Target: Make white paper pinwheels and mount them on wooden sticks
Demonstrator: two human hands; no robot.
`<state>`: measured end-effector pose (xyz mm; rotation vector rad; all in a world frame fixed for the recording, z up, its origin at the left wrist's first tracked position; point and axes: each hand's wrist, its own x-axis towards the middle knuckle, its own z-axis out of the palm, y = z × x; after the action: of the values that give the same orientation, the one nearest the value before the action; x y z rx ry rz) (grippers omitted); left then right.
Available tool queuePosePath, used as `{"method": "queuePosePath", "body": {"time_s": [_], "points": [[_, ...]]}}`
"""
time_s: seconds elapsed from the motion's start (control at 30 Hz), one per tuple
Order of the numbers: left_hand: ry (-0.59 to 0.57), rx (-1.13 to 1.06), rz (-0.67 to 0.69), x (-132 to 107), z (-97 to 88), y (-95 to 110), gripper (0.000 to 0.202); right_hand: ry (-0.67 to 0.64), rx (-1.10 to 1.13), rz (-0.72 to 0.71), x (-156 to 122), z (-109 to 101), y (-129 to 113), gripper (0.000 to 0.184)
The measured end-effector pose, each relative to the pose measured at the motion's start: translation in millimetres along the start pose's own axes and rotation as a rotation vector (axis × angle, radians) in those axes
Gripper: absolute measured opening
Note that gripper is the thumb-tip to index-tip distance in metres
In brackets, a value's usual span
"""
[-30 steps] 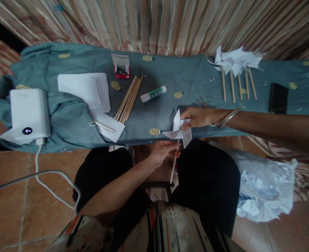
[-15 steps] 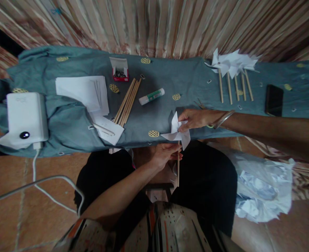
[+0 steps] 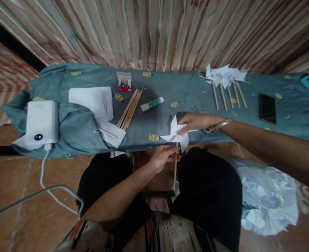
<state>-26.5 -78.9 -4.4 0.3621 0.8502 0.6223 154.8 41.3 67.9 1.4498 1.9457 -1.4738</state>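
Note:
A white paper pinwheel on a wooden stick is between my hands at the table's front edge. My left hand is closed around the stick just below the paper blades. From the right, my right hand presses thumb and fingers on the pinwheel's centre and one blade. Scissors lie partly hidden under my right wrist. Beyond my hands lies a green and white glue stick. Several loose wooden sticks are left of it, near a small open red box of metal bits.
Finished-looking pinwheels lie at the back right, near a black phone. Paper sheets, a pen and a white power bank with a cable occupy the left. A plastic bag of paper scraps sits on the floor.
The view has shifted a little. My right fingers have moved slightly over the pinwheel, whose blades now face up more openly. The stick's lower end has tilted left. Both hands keep their hold.

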Motion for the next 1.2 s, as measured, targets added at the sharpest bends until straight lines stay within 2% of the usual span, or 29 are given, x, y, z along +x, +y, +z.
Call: {"method": "queuePosePath", "body": {"time_s": [0.17,0.23,0.3,0.4,0.47,0.5,0.57,0.67,0.8,0.9,0.97,1.07,1.2], "points": [[-0.051,-0.009,0.013,-2,10.6,10,0.035,0.071,0.106,-0.024,-16,-11,3,0.047],[-0.076,-0.010,0.017,-2,16.2,13,0.038,0.163,0.172,-0.034,-23,-18,5,0.049],[-0.081,-0.009,0.024,-1,21.6,19,0.039,0.358,0.298,-0.080,-29,-22,8,0.049],[-0.059,-0.008,0.061,6,28.1,33,0.039,0.798,0.566,-0.233,-32,-22,13,0.048],[-0.033,-0.016,0.110,14,30.6,45,0.038,1.064,0.732,-0.331,-28,-15,17,0.047],[-0.022,-0.022,0.140,18,31.3,51,0.038,1.166,0.811,-0.368,-24,-9,19,0.046],[-0.006,-0.033,0.204,27,31.2,62,0.037,1.280,0.954,-0.405,-14,7,21,0.043],[0.048,-0.039,0.332,38,28.6,77,0.039,1.245,1.093,-0.362,1,34,22,0.043],[0.147,-0.002,0.457,44,22.6,91,0.039,0.969,0.997,-0.267,13,57,12,0.050],[0.176,-0.009,0.502,47,17.1,97,0.039,0.749,0.821,-0.308,18,59,-1,0.047],[0.193,-0.011,0.519,48,12.9,99,0.039,0.652,0.795,-0.333,21,58,-7,0.046],[0.221,-0.001,0.531,53,7.5,99,0.038,0.584,0.848,-0.353,27,58,-11,0.044],[0.217,0.024,0.517,58,6.5,96,0.036,0.563,0.896,-0.366,31,59,-11,0.037]]}}
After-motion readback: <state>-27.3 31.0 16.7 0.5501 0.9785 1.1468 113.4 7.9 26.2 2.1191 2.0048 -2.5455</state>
